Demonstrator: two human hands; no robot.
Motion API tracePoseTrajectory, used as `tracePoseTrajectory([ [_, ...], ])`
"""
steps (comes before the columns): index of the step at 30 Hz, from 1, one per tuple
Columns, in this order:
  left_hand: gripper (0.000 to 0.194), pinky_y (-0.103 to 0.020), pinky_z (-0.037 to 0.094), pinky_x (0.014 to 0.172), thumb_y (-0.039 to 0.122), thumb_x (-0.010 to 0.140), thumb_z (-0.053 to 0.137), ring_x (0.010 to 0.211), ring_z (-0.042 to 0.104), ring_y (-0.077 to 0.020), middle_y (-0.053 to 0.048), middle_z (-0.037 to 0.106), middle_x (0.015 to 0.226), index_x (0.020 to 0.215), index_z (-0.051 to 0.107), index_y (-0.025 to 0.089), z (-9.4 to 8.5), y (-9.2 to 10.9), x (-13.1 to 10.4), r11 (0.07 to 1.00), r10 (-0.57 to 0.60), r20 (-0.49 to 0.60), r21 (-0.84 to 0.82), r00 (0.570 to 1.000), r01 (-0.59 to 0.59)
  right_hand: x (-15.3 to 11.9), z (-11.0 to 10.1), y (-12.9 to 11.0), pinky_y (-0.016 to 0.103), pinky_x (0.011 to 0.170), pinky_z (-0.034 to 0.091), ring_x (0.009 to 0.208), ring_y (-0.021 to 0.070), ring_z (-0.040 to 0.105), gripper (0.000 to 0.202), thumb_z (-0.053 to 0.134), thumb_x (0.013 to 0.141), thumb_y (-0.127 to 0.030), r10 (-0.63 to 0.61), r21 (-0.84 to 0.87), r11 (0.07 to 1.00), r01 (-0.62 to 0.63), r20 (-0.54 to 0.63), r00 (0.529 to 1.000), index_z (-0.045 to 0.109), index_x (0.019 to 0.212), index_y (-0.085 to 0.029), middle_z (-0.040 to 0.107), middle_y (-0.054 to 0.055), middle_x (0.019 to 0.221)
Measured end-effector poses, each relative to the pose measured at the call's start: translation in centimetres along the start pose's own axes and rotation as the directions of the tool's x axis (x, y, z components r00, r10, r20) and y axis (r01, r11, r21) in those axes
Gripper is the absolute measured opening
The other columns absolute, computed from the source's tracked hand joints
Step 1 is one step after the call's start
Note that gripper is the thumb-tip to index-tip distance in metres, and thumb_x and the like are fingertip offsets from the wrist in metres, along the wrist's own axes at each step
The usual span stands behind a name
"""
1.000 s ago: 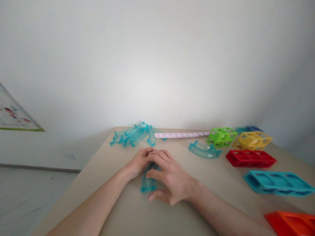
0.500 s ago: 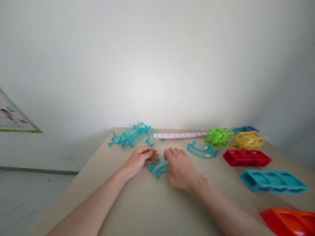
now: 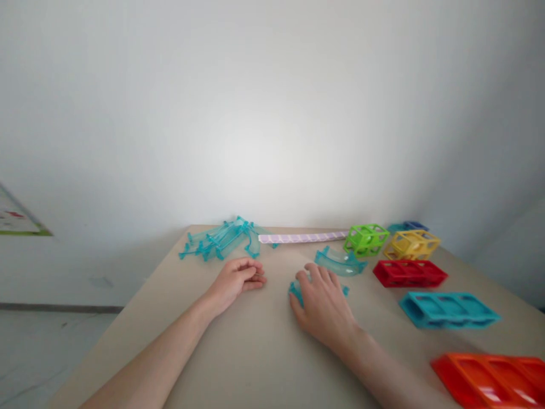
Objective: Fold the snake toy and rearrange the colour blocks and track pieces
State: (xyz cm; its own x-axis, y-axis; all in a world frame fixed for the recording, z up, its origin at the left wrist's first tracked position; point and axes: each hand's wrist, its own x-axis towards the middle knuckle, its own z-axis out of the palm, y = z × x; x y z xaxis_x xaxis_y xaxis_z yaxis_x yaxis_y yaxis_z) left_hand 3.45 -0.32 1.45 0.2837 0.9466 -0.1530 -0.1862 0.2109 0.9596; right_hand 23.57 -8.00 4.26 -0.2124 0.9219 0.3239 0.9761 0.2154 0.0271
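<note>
My right hand (image 3: 319,301) covers a clear teal curved piece (image 3: 297,291) on the table, its fingers wrapped over the top; the piece's ends show on both sides of the hand. To the left, my left hand (image 3: 239,283) rests by the table surface with its fingers curled together, and whatever they may hold is too small to make out. Just beyond my right hand lies another teal curved piece (image 3: 339,263). A pile of teal track pieces (image 3: 225,238) sits at the back left.
A lilac strip (image 3: 302,238) lies along the back of the table (image 3: 251,358). On the right stand a green frame block (image 3: 366,240), a yellow one (image 3: 411,244), and red (image 3: 409,274), blue (image 3: 449,310) and orange (image 3: 494,379) long blocks.
My right hand has moved right with the curved piece, away from my left hand, and its fingers have spread over the piece. The whole view has shifted a little.
</note>
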Motion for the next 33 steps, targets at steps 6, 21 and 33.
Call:
tracePoseTrajectory([
  [6,0.009,-0.031,0.058,0.07,0.009,0.081,0.056,0.071,0.067,-0.0162,-0.009,0.066,0.081,0.085,0.064,0.01,0.0,0.2,-0.2,1.0,0.01,-0.001,0.02,1.0,-0.01,0.1,0.3,3.6,0.056,0.101,0.029,0.131,0.0423,0.031,0.064,0.047,0.085,-0.056,0.269,-0.079,0.956,-0.281,-0.133,0.954,0.049,0.135,-0.016,0.033,0.023,0.144],
  [21,0.007,-0.03,0.058,0.066,0.013,0.078,0.061,0.067,0.066,-0.0153,-0.008,0.066,0.079,0.084,0.064,0.01,-0.1,0.1,-0.2,1.0,0.001,0.003,0.025,1.0,-0.002,1.6,1.7,8.3,0.059,0.108,0.022,0.142,0.0391,0.016,0.066,0.032,0.091,-0.061,0.218,-0.036,0.976,-0.215,0.117,0.969,0.03,0.148,-0.026,0.022,0.015,0.156],
  [33,0.012,-0.031,0.056,0.053,0.018,0.07,0.061,0.056,0.061,-0.0135,-0.003,0.06,0.074,0.08,0.063,0.012,0.2,0.1,0.2,0.986,0.14,-0.139,0.107,0.98,-0.126,2.2,2.1,2.8,0.036,0.101,0.041,0.114,0.0231,0.053,0.035,0.041,0.092,-0.029,0.002,0.316,0.945,0.091,-0.283,0.959,0.057,0.119,-0.013,0.058,0.014,0.12],
])
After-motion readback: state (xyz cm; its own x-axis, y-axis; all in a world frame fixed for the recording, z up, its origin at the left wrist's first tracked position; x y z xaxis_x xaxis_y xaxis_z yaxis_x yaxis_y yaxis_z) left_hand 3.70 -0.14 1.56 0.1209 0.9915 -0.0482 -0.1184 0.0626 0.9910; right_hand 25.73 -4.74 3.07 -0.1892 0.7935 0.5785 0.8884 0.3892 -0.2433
